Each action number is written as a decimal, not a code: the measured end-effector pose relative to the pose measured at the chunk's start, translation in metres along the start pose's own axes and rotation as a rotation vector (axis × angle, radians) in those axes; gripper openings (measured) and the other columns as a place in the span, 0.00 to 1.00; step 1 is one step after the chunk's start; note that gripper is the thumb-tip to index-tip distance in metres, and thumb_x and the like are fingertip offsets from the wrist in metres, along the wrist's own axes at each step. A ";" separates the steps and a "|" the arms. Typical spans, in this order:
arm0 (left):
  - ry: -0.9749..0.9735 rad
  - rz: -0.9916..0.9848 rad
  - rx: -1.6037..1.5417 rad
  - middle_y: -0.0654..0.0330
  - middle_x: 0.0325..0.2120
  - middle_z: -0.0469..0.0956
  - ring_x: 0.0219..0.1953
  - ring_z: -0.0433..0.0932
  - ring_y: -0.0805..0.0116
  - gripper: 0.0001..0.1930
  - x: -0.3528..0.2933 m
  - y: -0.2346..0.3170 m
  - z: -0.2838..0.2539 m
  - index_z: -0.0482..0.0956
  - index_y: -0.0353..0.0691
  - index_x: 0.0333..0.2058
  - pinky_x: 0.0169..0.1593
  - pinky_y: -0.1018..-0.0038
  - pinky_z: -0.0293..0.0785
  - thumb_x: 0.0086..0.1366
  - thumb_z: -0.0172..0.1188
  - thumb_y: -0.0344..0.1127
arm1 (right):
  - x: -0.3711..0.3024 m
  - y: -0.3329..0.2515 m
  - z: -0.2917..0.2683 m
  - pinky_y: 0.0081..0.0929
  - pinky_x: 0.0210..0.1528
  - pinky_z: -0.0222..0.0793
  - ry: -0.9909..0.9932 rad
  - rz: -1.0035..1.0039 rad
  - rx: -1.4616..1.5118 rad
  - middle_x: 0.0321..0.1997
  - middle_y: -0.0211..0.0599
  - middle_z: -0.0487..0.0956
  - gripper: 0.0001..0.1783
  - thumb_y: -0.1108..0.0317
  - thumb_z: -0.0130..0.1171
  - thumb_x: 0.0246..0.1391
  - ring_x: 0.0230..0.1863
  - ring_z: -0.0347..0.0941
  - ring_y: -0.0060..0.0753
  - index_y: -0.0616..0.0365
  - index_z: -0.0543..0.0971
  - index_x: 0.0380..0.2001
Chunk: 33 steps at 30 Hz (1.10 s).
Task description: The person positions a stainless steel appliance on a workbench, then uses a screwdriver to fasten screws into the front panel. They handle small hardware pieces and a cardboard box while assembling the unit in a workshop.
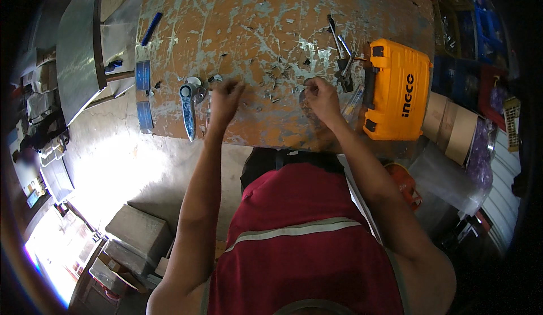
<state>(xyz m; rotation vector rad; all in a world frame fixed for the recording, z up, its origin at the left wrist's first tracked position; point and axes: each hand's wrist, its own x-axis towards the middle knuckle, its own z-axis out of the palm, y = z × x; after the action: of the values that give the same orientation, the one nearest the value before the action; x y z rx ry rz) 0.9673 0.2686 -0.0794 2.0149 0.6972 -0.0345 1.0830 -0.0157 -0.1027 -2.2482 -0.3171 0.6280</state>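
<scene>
My left hand (225,101) is just above the worn wooden table (254,37), its fingers curled together in a pinch. Whatever is between them is too small to make out. Across from it, my right hand (323,99) is also closed, thumb against fingertips, and I cannot tell what it holds. Small dark and metallic bits (275,80) lie scattered on the tabletop between the two hands. Left of my left hand lies a blue-handled thing with a round head (188,108), beside small shiny metal pieces (200,95).
An orange tool case (399,91) lies at the table's right edge, with long-handled metal tools (343,60) beside it. At the left are a blue pen (151,29) and two blue cards (142,75). Cardboard boxes (452,125) stand beyond the right side.
</scene>
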 end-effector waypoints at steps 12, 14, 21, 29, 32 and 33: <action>-0.267 0.268 0.691 0.49 0.42 0.83 0.44 0.83 0.45 0.12 0.049 0.032 0.058 0.81 0.47 0.47 0.47 0.53 0.79 0.71 0.54 0.40 | -0.004 -0.009 0.017 0.44 0.46 0.76 -0.017 -0.033 -0.184 0.48 0.41 0.80 0.16 0.66 0.63 0.58 0.46 0.80 0.48 0.52 0.79 0.50; -0.283 0.295 0.698 0.46 0.42 0.80 0.45 0.82 0.43 0.11 0.050 0.029 0.057 0.78 0.45 0.47 0.46 0.53 0.78 0.71 0.50 0.35 | -0.001 -0.010 0.018 0.45 0.46 0.76 -0.036 -0.051 -0.238 0.47 0.41 0.80 0.15 0.65 0.63 0.59 0.45 0.79 0.48 0.52 0.79 0.49; -0.215 0.044 -0.312 0.64 0.32 0.72 0.29 0.70 0.71 0.10 0.028 0.025 0.031 0.74 0.41 0.39 0.33 0.71 0.67 0.70 0.52 0.41 | 0.003 -0.007 0.013 0.42 0.41 0.75 0.012 -0.125 -0.137 0.40 0.42 0.80 0.08 0.67 0.60 0.62 0.40 0.79 0.45 0.56 0.77 0.43; -0.479 -0.225 -1.340 0.62 0.34 0.74 0.31 0.70 0.70 0.15 0.027 0.026 0.001 0.76 0.40 0.39 0.34 0.73 0.65 0.70 0.51 0.47 | 0.013 0.015 -0.006 0.35 0.36 0.75 -0.189 0.206 0.696 0.31 0.37 0.77 0.10 0.68 0.60 0.63 0.33 0.76 0.33 0.59 0.76 0.44; -0.320 -0.183 -1.019 0.64 0.29 0.75 0.26 0.69 0.69 0.16 0.037 0.028 0.003 0.79 0.39 0.40 0.30 0.73 0.64 0.70 0.55 0.47 | 0.011 0.006 0.004 0.38 0.39 0.75 -0.007 -0.027 0.192 0.36 0.38 0.78 0.10 0.68 0.61 0.61 0.35 0.77 0.37 0.58 0.76 0.44; -0.248 -0.195 -0.822 0.64 0.27 0.75 0.24 0.68 0.69 0.16 0.040 0.030 0.006 0.80 0.37 0.40 0.29 0.73 0.64 0.69 0.57 0.47 | 0.010 0.001 0.007 0.40 0.41 0.75 -0.001 -0.051 0.115 0.39 0.38 0.78 0.10 0.69 0.61 0.61 0.37 0.77 0.39 0.57 0.76 0.44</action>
<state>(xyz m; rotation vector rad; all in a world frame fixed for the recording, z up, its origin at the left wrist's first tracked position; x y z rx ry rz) 1.0168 0.2712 -0.0712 1.1308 0.6109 -0.0944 1.0880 -0.0082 -0.1109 -2.1231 -0.3297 0.6049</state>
